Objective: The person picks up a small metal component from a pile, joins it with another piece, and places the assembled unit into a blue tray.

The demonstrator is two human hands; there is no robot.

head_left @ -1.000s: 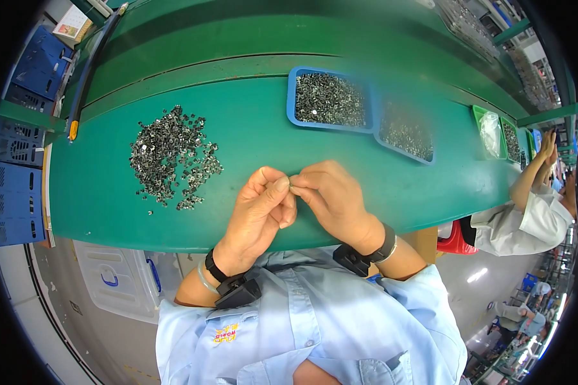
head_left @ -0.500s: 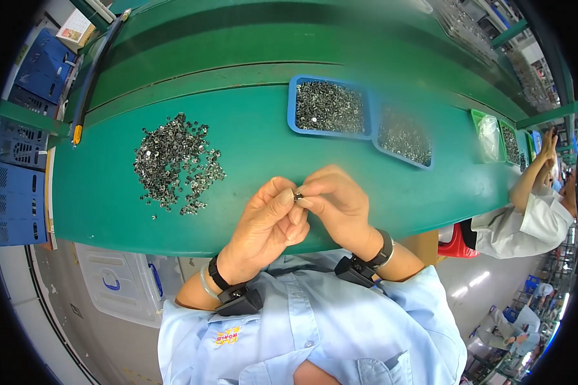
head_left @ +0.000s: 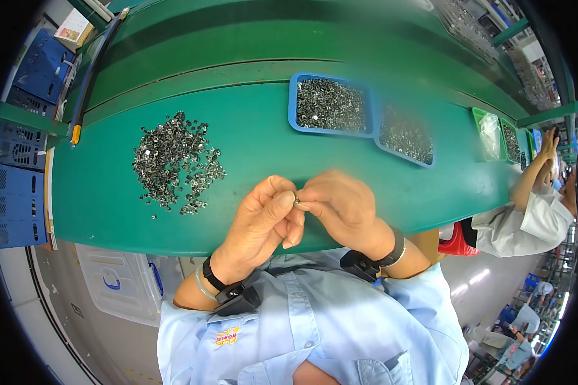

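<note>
Over the near edge of the green table, the fingertips of my left hand (head_left: 260,221) and my right hand (head_left: 341,208) meet. Between them they pinch a small dark metal part (head_left: 296,201), mostly covered by the fingers. To the left lies a loose pile of small black and silver metal parts (head_left: 173,157). Beyond my right hand stands a blue tray (head_left: 293,106) filled with similar parts. A second blue tray (head_left: 404,158) of parts adjoins it, hazy in the picture.
At the far right are a green tray (head_left: 478,122) with a clear plastic bag and a co-worker's arm (head_left: 526,183). Blue crates (head_left: 19,205) stand at the left. A lidded clear bin (head_left: 112,282) is below the table, and a red stool (head_left: 456,242) is to the right.
My right hand has turned, with its wrist shifting slightly right and its fingers curling more. The metal part is now more hidden. My left hand stays nearly in place, its lower fingers slightly lower.
</note>
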